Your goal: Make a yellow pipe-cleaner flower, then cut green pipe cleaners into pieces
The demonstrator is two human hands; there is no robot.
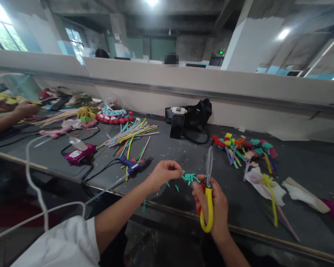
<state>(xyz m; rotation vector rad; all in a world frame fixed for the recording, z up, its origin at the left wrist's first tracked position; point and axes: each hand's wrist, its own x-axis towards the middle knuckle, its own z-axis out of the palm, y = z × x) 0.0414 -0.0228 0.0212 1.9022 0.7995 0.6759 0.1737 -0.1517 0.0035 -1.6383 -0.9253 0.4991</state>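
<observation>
My right hand (214, 204) is closed around a pair of scissors (206, 207) with yellow and red handles, blades pointing up and away from me. My left hand (165, 174) hovers over the table's front part, thumb and fingers drawn together; whatever they pinch, if anything, is too small to make out. Between the two hands lies a little heap of short teal cut pieces (189, 178), with a few more scattered nearer the table edge. Left of my left hand rests a blue hot glue gun (132, 166) with its dark cord.
A pile of coloured pipe cleaners (133, 131) lies behind the glue gun. A black bag (202, 115) and a phone (177, 126) stand by the partition. Bright pipe-cleaner flowers (239, 144) lie at right. Another person's hand (25, 109) works at far left. A white cable (30, 174) hangs over the edge.
</observation>
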